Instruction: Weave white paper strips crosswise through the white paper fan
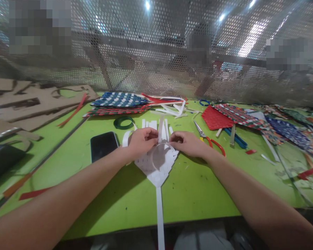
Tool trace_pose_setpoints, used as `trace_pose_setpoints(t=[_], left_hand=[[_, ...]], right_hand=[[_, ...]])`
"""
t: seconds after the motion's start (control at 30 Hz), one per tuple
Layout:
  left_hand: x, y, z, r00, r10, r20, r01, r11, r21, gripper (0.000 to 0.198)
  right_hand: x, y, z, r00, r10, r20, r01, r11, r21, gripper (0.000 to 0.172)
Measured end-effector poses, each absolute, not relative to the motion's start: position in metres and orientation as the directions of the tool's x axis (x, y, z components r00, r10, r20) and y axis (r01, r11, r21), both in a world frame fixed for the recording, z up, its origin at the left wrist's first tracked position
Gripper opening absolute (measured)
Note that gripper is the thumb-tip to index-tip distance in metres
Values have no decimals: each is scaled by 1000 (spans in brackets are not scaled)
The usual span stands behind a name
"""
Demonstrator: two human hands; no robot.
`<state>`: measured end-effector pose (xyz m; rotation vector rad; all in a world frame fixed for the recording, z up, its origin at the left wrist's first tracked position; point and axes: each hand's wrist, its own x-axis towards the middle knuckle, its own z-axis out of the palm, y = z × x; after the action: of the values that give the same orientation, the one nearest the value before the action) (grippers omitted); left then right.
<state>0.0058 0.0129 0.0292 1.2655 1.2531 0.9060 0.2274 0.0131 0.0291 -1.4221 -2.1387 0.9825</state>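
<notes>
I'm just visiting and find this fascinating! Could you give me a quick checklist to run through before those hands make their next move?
1. Left hand at the white woven piece: ok.
2. Right hand at the piece too, on the other side: ok.
3. Firm pinch: cannot tell; the fingertips are too small and partly hidden.
4. White strips at the far edge all tucked in: not ok, several ends stick out.
5. Long white tail fully on the green table: not ok, it runs past the near edge.
6. Phone apart from the piece: ok, it lies off to the left.
</notes>
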Motion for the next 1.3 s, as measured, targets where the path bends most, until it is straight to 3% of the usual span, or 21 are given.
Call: trace_pose_setpoints(t=[0.13, 0.4, 0.57, 0.77, 0.93, 1.1, 1.3], left_hand=[[6, 13, 26, 184, 978, -94, 228, 50, 972, 14], [-17, 18, 41, 320, 936, -147, 338, 32, 941, 26], [-40, 25, 60, 383, 913, -138, 575, -119, 809, 37], [-43, 20, 74, 458, 879, -133, 704, -267, 658, 34], [-44, 19, 74, 484, 866, -124, 726, -319, 609, 37], [-49, 22, 70, 501, 858, -112, 702, -327, 633, 25], [-47, 21, 80, 552, 821, -144, 698, -361, 618, 22]], right_hand=[[233, 15, 29, -445, 891, -83, 620, 240, -747, 18], [239, 18, 32, -500, 857, -122, 629, 263, -732, 19], [233, 14, 32, -456, 884, -105, 656, 253, -711, 19], [231, 13, 31, -437, 895, -94, 678, 259, -688, 19], [229, 14, 31, -441, 893, -87, 701, 283, -654, 18], [231, 12, 32, -443, 894, -70, 705, 298, -644, 15], [235, 8, 35, -530, 847, 48, 670, 453, -589, 11]])
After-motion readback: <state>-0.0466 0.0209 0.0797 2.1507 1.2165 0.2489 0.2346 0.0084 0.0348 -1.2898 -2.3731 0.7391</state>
